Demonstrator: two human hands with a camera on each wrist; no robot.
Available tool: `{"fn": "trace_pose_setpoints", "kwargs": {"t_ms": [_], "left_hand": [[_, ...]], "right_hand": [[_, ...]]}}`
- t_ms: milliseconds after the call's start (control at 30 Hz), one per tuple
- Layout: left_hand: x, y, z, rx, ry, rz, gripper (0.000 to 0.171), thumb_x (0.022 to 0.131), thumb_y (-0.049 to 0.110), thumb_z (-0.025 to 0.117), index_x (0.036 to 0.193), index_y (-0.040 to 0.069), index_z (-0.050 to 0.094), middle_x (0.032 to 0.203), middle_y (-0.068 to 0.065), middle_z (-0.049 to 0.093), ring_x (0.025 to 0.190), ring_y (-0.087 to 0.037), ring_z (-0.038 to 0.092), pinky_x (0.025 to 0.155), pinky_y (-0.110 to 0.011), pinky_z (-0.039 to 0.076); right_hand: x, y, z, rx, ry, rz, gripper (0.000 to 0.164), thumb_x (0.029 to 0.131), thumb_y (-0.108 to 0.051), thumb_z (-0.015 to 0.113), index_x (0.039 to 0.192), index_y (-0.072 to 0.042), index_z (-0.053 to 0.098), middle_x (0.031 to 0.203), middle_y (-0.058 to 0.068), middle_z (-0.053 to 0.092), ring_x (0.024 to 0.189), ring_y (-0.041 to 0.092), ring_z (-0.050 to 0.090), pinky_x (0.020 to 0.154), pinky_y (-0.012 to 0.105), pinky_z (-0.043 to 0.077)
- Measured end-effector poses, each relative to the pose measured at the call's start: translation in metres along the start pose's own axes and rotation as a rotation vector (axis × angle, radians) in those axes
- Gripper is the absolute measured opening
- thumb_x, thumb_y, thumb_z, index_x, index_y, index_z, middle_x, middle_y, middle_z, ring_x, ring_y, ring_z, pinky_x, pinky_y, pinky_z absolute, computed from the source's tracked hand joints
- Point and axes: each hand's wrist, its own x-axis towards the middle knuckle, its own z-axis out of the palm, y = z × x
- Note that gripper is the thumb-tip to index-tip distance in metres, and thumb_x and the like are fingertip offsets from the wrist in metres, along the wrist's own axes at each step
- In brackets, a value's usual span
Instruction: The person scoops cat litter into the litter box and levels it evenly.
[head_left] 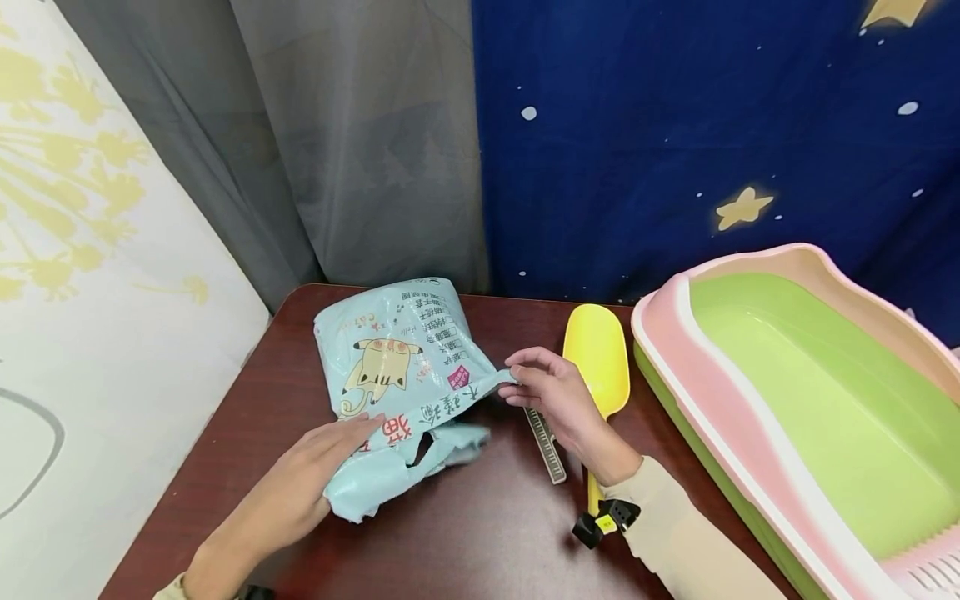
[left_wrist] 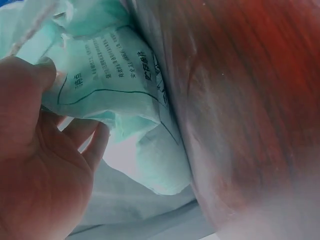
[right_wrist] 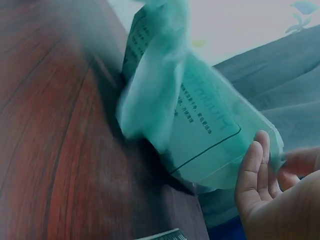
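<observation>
A light blue plastic bag [head_left: 390, 321] with a cartoon cat and printed characters lies on the table, its near end torn, with a ragged flap [head_left: 375, 479] hanging loose. My left hand [head_left: 296, 479] holds the bag's near left side; in the left wrist view the thumb and fingers [left_wrist: 95, 145] pinch the plastic. At the right corner of the bag, my right hand [head_left: 558, 404] pinches the edge between thumb and fingers. The right wrist view shows the bag's printed underside [right_wrist: 205, 135] raised off the table beside the blurred flap. What the bag contains is hidden.
A yellow scoop [head_left: 595, 346] lies just beyond my right hand, its handle running under the forearm. Partly under that hand is a flat strip with ruler-like marks [head_left: 546, 446]. A pink and green litter box [head_left: 723, 371] stands at the right. Curtains [head_left: 375, 142] hang behind the table [head_left: 480, 533].
</observation>
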Motion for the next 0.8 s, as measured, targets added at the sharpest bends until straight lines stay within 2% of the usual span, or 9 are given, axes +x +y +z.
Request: {"fn": "trace_pose_setpoints", "kwargs": {"t_ms": [133,233,367,500,567,633,733,800], "left_hand": [[0.0010,-0.0016,-0.0020,-0.063,0.019,0.004,0.069,0.094,-0.006,0.070,0.160,0.012,0.058,0.155,-0.004,0.064,0.136,-0.033,0.062,0.122,-0.016,0.024],[0.0010,-0.0032,-0.0014,-0.097,0.023,0.007,0.065,0.096,0.002,0.076,0.159,0.013,0.060,0.153,-0.004,0.065,0.136,-0.034,0.062,0.122,-0.016,0.025],[0.0014,-0.0055,0.0006,-0.120,0.040,0.044,0.049,0.107,0.015,0.070,0.155,0.011,0.063,0.150,-0.004,0.067,0.135,-0.034,0.062,0.123,-0.019,0.027],[0.0028,-0.0048,0.0002,-0.129,0.043,0.070,0.043,0.115,0.031,0.057,0.152,0.011,0.065,0.148,-0.003,0.068,0.135,-0.033,0.062,0.124,-0.022,0.028],[0.0031,-0.0042,-0.0004,-0.130,0.031,0.065,0.042,0.115,0.030,0.058,0.151,0.012,0.066,0.149,-0.002,0.068,0.137,-0.032,0.062,0.124,-0.022,0.028],[0.0032,-0.0037,-0.0008,-0.128,0.020,0.061,0.042,0.110,0.021,0.066,0.151,0.012,0.067,0.149,-0.002,0.068,0.137,-0.033,0.061,0.124,-0.022,0.028],[0.0033,-0.0033,-0.0013,-0.119,0.007,0.052,0.052,0.098,0.008,0.076,0.149,0.013,0.068,0.148,-0.001,0.069,0.138,-0.034,0.061,0.124,-0.022,0.028],[0.0030,-0.0031,-0.0017,-0.115,0.000,0.038,0.057,0.094,0.005,0.079,0.149,0.014,0.068,0.148,0.000,0.069,0.138,-0.033,0.061,0.124,-0.022,0.027]], "right_hand": [[-0.0033,0.0019,-0.0022,-0.121,-0.068,-0.093,0.021,0.102,0.000,0.070,0.121,0.009,0.070,0.097,0.015,0.078,0.088,0.025,0.077,0.085,0.032,0.063],[-0.0061,0.0018,-0.0035,-0.321,-0.083,-0.183,0.029,0.097,-0.003,0.079,0.124,0.005,0.072,0.101,0.013,0.080,0.092,0.025,0.077,0.087,0.030,0.062],[-0.0073,0.0032,-0.0027,-0.592,-0.057,-0.351,0.026,0.093,-0.004,0.085,0.118,-0.007,0.078,0.099,0.006,0.080,0.090,0.020,0.077,0.084,0.030,0.062],[-0.0055,0.0063,-0.0019,-0.730,-0.024,-0.505,0.023,0.092,-0.007,0.088,0.113,-0.010,0.079,0.092,0.000,0.080,0.082,0.015,0.076,0.080,0.033,0.063],[-0.0048,0.0074,-0.0021,-0.791,0.000,-0.561,0.023,0.092,-0.010,0.089,0.113,-0.011,0.079,0.088,-0.004,0.078,0.078,0.011,0.074,0.077,0.033,0.063],[-0.0044,0.0076,-0.0020,-0.859,0.015,-0.612,0.024,0.092,-0.013,0.089,0.113,-0.012,0.079,0.084,-0.007,0.076,0.074,0.008,0.071,0.074,0.031,0.061],[-0.0049,0.0068,-0.0017,-0.938,0.013,-0.675,0.024,0.092,-0.016,0.090,0.113,-0.012,0.078,0.079,-0.010,0.070,0.070,0.005,0.066,0.070,0.030,0.059],[-0.0057,0.0058,-0.0009,-0.965,0.000,-0.702,0.024,0.091,-0.017,0.091,0.111,-0.013,0.078,0.077,-0.010,0.068,0.068,0.005,0.064,0.069,0.029,0.058]]}}
